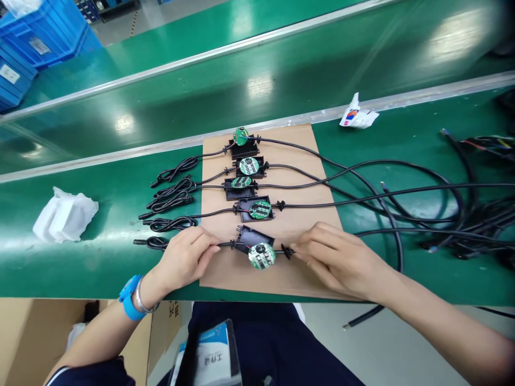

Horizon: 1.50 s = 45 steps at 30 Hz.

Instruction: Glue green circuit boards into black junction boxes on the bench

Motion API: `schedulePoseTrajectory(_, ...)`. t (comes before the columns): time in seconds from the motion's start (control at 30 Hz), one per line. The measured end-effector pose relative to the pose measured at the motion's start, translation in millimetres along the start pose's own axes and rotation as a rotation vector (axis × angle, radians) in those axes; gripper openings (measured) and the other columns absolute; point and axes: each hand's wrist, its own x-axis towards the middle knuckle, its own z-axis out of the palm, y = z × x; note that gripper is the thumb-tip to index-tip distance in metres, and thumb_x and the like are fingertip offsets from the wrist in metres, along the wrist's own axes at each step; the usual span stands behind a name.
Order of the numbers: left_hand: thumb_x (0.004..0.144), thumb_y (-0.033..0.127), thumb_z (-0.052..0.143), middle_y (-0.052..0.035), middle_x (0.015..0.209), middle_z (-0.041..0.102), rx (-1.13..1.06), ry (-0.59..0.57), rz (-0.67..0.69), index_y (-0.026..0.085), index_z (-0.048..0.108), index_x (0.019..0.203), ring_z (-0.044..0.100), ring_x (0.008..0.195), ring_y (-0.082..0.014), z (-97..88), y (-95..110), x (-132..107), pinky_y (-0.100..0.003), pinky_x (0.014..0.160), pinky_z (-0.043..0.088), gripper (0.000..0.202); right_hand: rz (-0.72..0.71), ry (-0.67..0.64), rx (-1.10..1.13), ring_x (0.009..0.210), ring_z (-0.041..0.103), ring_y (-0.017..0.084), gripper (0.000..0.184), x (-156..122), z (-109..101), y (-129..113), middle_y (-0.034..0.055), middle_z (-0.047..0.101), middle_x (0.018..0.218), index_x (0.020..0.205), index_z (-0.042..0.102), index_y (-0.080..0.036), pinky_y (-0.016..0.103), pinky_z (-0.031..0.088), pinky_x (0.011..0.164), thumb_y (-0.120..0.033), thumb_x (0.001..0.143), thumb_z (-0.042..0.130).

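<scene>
My left hand point(188, 254) pinches the thin black cable point(224, 244) on the left side of the nearest assembly. On the other side, my right hand point(332, 257) is closed on the thicker black cable point(364, 232), beside its ribbed grommet point(287, 251). Between my hands lie a black plastic box half point(256, 237) and a round green circuit board point(261, 256); the board overlaps the box's near edge. Farther back, several similar open boxes with round boards, such as one board point(259, 209), form a column on a brown cardboard sheet point(225, 276).
Coiled thin cables point(169, 223) lie left of the cardboard. A tangle of thick cables point(475, 225) covers the right side of the green bench point(120, 273). White wrapping point(66, 214) rests at left, a crumpled packet point(358, 115) at the back. Blue crates point(44, 32) stand far left.
</scene>
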Motion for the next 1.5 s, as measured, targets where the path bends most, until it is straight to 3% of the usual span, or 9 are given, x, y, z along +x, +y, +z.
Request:
schedulePoseTrajectory(0.17, 0.099, 0.023, 0.048, -0.0059, 0.086, 0.063, 0.162, -0.099, -0.070, 0.017, 0.061, 0.091, 0.060, 0.078, -0.0203, 6.0, 1, 12, -0.034, 0.071, 0.049, 0.016, 0.078, -0.066, -0.164, 0.071, 0.045, 0.017, 0.024, 4, 14, -3, 0.0046, 0.052, 0.073, 0.070, 0.053, -0.019, 0.031, 0.042, 0.066, -0.011, 0.093, 0.049)
schedulePoseTrajectory(0.33, 0.096, 0.020, 0.047, -0.0040, 0.087, 0.063, -0.045, -0.305, -0.074, 0.018, 0.058, 0.089, 0.059, 0.077, -0.0180, -6.5, 6, 13, -0.031, 0.069, 0.048, 0.013, 0.085, -0.003, -0.267, 0.075, 0.048, 0.018, 0.021, 11, 17, 10, 0.0060, 0.058, 0.078, 0.075, 0.060, -0.018, 0.032, 0.043, 0.071, -0.006, 0.089, 0.050)
schedulePoseTrajectory(0.53, 0.098, 0.022, 0.045, -0.0050, 0.085, 0.061, 0.033, -0.226, -0.101, 0.017, 0.058, 0.090, 0.058, 0.077, -0.0197, -11.4, 7, 11, -0.034, 0.069, 0.047, 0.016, 0.061, 0.009, -0.241, 0.079, 0.051, 0.019, 0.019, 13, 18, 22, 0.0060, 0.062, 0.083, 0.084, 0.063, -0.018, 0.032, 0.045, 0.073, -0.003, 0.087, 0.052)
schedulePoseTrajectory(0.7, 0.094, 0.016, 0.049, -0.0058, 0.087, 0.062, 0.156, -0.329, -0.128, 0.017, 0.058, 0.091, 0.061, 0.078, -0.0223, -5.4, 13, 14, -0.038, 0.072, 0.049, 0.010, 0.053, 0.006, -0.175, 0.080, 0.054, 0.019, 0.016, 10, 20, 22, 0.0064, 0.063, 0.084, 0.085, 0.065, -0.018, 0.033, 0.047, 0.073, -0.008, 0.090, 0.054)
schedulePoseTrajectory(0.93, 0.096, 0.030, 0.054, -0.0069, 0.098, 0.064, 0.057, -0.307, -0.172, 0.018, 0.059, 0.104, 0.063, 0.087, -0.0230, -47.6, -3, 28, -0.036, 0.075, 0.052, 0.016, 0.067, -0.006, -0.043, 0.088, 0.062, 0.020, 0.021, 34, -28, 45, 0.0066, 0.069, 0.100, 0.111, 0.068, -0.024, 0.034, 0.051, 0.078, -0.025, 0.092, 0.060)
schedulePoseTrajectory(1.07, 0.097, 0.031, 0.051, -0.0066, 0.096, 0.065, 0.129, -0.195, -0.140, 0.017, 0.062, 0.104, 0.063, 0.088, -0.0226, -66.6, -31, 66, -0.035, 0.075, 0.051, 0.019, 0.417, 0.119, -0.325, 0.099, 0.063, 0.029, 0.024, 66, -68, 121, 0.0136, 0.070, 0.099, 0.103, 0.070, -0.020, 0.046, 0.049, 0.088, -0.037, 0.089, 0.059)
schedulePoseTrajectory(1.23, 0.097, 0.020, 0.049, -0.0087, 0.127, 0.063, 0.171, -0.195, 0.174, 0.019, 0.060, 0.128, 0.059, 0.114, -0.0250, -37.8, -48, 106, -0.039, 0.094, 0.050, 0.033, 0.909, 0.130, -0.602, 0.124, 0.044, 0.054, 0.042, 84, -90, 206, 0.0293, 0.056, 0.119, 0.112, 0.061, -0.013, 0.072, 0.035, 0.094, -0.047, 0.088, 0.057)
schedulePoseTrajectory(1.37, 0.094, 0.014, 0.050, -0.0113, 0.129, 0.064, 0.256, -0.237, 0.365, 0.013, 0.057, 0.135, 0.059, 0.114, -0.0270, -14.9, -44, 108, -0.041, 0.094, 0.051, 0.041, 1.202, 0.024, -0.581, 0.127, 0.040, 0.055, 0.057, 82, -92, 225, 0.0341, 0.050, 0.130, 0.116, 0.059, -0.010, 0.067, 0.037, 0.092, -0.059, 0.087, 0.055)
schedulePoseTrajectory(1.5, 0.096, 0.019, 0.049, -0.0106, 0.118, 0.068, 0.100, -0.155, 0.284, 0.013, 0.063, 0.127, 0.062, 0.107, -0.0249, -21.7, -52, 111, -0.040, 0.093, 0.054, 0.034, 1.231, 0.014, -0.507, 0.115, 0.054, 0.042, 0.050, 83, -88, 231, 0.0290, 0.061, 0.115, 0.106, 0.064, -0.008, 0.054, 0.040, 0.095, -0.052, 0.081, 0.065)
